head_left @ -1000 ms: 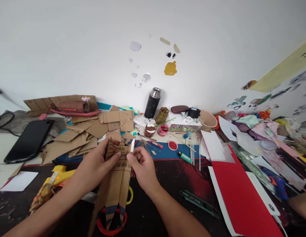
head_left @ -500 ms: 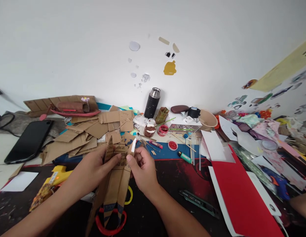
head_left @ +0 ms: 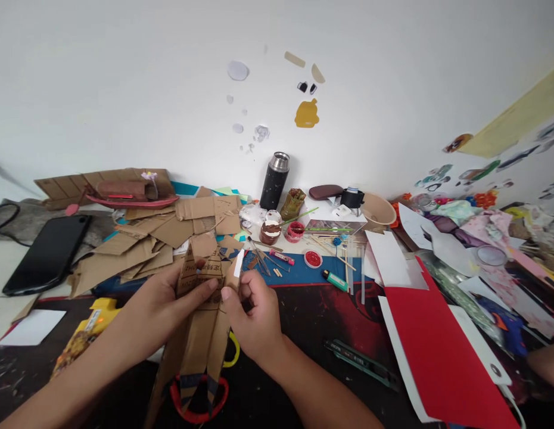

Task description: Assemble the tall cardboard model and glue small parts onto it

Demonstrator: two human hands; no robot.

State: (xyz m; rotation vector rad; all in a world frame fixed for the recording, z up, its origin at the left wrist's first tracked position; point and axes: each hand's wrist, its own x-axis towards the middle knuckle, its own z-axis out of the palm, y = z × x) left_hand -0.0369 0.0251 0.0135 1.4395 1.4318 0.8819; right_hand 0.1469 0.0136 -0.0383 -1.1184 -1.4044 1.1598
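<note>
A folded piece of brown cardboard (head_left: 201, 333) with printed characters and blue-marked pointed ends hangs between my hands. My left hand (head_left: 170, 310) is closed on its upper left part, the thumb lying across the print. At its right edge, my right hand (head_left: 254, 310) pinches the cardboard near a strip with a white end (head_left: 240, 262). Whether that white end is part of the same piece, I cannot tell. Below the cardboard lie a red ring-shaped handle (head_left: 199, 411) and a yellow one (head_left: 233, 350), partly covered. A yellow glue gun (head_left: 98, 316) rests left of my left forearm.
Cardboard scraps (head_left: 138, 244) are piled at the back left beside a model boat (head_left: 131, 195) and a black phone (head_left: 47, 253). Open paint jars (head_left: 295, 232) stand before a black flask (head_left: 274, 182). A utility knife (head_left: 360, 363) and red paper (head_left: 442, 351) lie to the right.
The cardboard has tilted slightly, its top shifting a little left along with both hands. The camera view has moved a little. Both hands keep their hold.
</note>
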